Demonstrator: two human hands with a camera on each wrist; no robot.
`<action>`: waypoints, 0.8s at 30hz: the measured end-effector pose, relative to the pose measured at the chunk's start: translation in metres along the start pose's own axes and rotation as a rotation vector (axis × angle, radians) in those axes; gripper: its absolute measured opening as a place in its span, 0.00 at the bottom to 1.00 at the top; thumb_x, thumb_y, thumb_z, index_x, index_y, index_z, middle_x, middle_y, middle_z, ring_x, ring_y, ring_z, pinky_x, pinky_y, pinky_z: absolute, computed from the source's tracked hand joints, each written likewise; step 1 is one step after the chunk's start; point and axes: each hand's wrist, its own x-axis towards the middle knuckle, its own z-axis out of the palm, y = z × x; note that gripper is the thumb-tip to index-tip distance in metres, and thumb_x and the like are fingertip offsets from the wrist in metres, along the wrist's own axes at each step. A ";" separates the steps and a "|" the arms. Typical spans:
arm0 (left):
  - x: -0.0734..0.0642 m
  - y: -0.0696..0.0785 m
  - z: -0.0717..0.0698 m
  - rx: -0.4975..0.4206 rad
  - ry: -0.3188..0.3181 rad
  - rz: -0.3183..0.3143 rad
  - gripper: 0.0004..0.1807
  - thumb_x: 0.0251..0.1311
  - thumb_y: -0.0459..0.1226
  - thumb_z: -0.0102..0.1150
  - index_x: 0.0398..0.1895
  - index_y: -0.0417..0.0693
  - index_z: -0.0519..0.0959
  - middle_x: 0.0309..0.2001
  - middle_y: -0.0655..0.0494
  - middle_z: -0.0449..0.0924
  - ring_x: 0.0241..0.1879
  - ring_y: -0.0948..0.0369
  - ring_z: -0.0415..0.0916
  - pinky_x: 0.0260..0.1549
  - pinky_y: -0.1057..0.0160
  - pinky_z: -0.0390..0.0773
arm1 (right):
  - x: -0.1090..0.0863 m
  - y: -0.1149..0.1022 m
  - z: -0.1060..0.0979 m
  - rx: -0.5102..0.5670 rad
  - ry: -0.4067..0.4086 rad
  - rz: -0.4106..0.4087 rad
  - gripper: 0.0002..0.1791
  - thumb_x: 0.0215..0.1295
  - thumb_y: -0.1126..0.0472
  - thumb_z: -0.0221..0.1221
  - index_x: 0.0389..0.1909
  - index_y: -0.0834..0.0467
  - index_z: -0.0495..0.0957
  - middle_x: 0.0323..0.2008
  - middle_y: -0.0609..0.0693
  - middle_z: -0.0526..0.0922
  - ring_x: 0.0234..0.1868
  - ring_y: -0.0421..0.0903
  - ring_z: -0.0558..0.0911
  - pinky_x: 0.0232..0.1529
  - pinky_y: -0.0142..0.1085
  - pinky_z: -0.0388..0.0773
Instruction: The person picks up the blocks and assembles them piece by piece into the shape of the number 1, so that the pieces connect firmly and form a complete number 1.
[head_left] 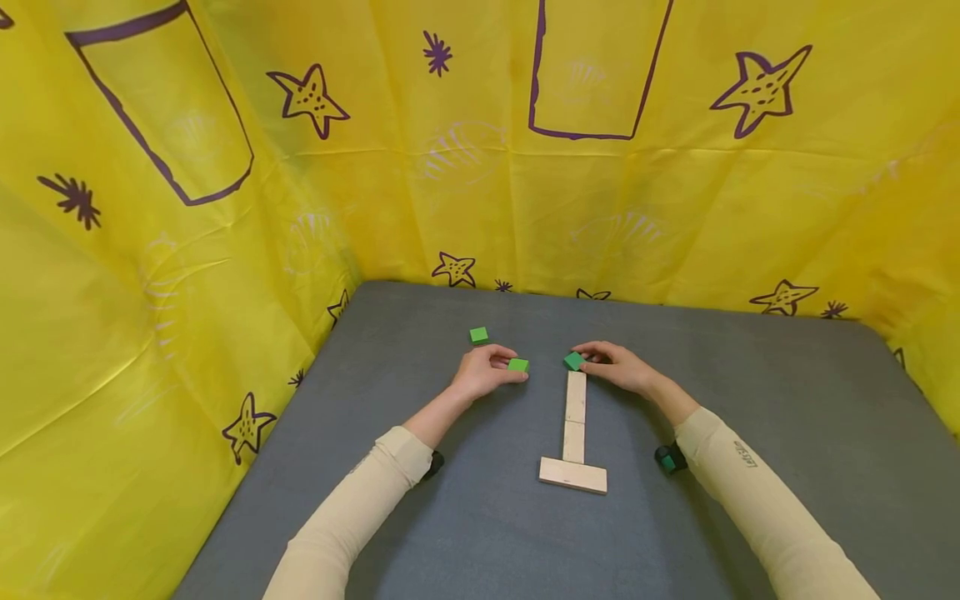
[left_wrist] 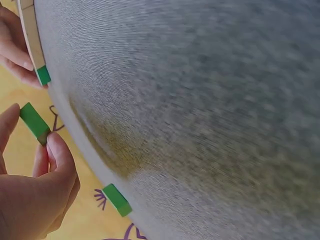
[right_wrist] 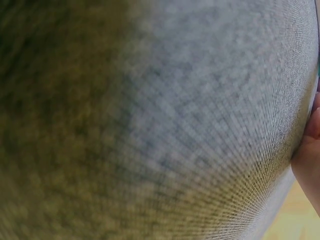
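My left hand (head_left: 482, 372) pinches a light green block (head_left: 518, 365) between thumb and fingers; in the left wrist view this green block (left_wrist: 35, 122) is held by its two ends. My right hand (head_left: 617, 367) has its thumb and fingers around a darker green block (head_left: 574, 361), right at the far end of a row of wooden blocks (head_left: 575, 398). Two pale wooden blocks lie end to end in that row, and a third wooden block (head_left: 573, 475) lies crosswise at its near end. The right wrist view catches only part of the right hand (right_wrist: 311, 150).
Another light green block (head_left: 478, 335) lies on the grey table (head_left: 450, 533) just beyond my left hand. Yellow cloth (head_left: 390, 183) with purple drawings hangs along the table's back and sides. Dark wrist cameras sit under both sleeves.
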 end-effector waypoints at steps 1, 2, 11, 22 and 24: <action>0.001 0.001 0.001 0.006 -0.004 0.006 0.24 0.48 0.43 0.76 0.48 0.45 0.83 0.43 0.51 0.83 0.41 0.59 0.79 0.39 0.62 0.78 | 0.000 0.000 0.000 -0.001 0.000 0.000 0.22 0.71 0.56 0.57 0.62 0.60 0.73 0.51 0.57 0.76 0.48 0.51 0.71 0.51 0.45 0.67; 0.001 0.002 0.002 0.009 -0.007 0.012 0.23 0.48 0.43 0.76 0.48 0.45 0.83 0.43 0.52 0.83 0.41 0.59 0.79 0.38 0.62 0.78 | 0.000 0.000 0.000 -0.002 0.000 0.001 0.22 0.71 0.56 0.57 0.62 0.60 0.73 0.52 0.57 0.76 0.48 0.51 0.71 0.51 0.45 0.67; 0.009 0.006 0.014 0.020 -0.029 0.035 0.23 0.47 0.44 0.76 0.46 0.46 0.83 0.39 0.55 0.82 0.37 0.62 0.78 0.34 0.65 0.76 | 0.002 0.001 -0.001 -0.014 0.006 0.021 0.22 0.71 0.55 0.57 0.62 0.59 0.73 0.51 0.57 0.76 0.48 0.51 0.71 0.50 0.45 0.67; 0.017 0.012 0.022 0.042 -0.078 0.062 0.23 0.48 0.43 0.76 0.47 0.45 0.83 0.40 0.53 0.82 0.38 0.61 0.77 0.34 0.66 0.76 | 0.003 0.001 -0.001 -0.027 0.003 0.033 0.23 0.71 0.54 0.57 0.63 0.59 0.73 0.51 0.56 0.75 0.49 0.51 0.72 0.51 0.45 0.67; 0.019 0.012 0.024 0.056 -0.084 0.074 0.22 0.48 0.42 0.76 0.47 0.44 0.83 0.40 0.53 0.82 0.37 0.61 0.77 0.33 0.67 0.76 | 0.002 0.001 0.000 -0.029 0.004 0.037 0.23 0.71 0.53 0.57 0.63 0.58 0.73 0.52 0.56 0.75 0.49 0.51 0.72 0.52 0.45 0.67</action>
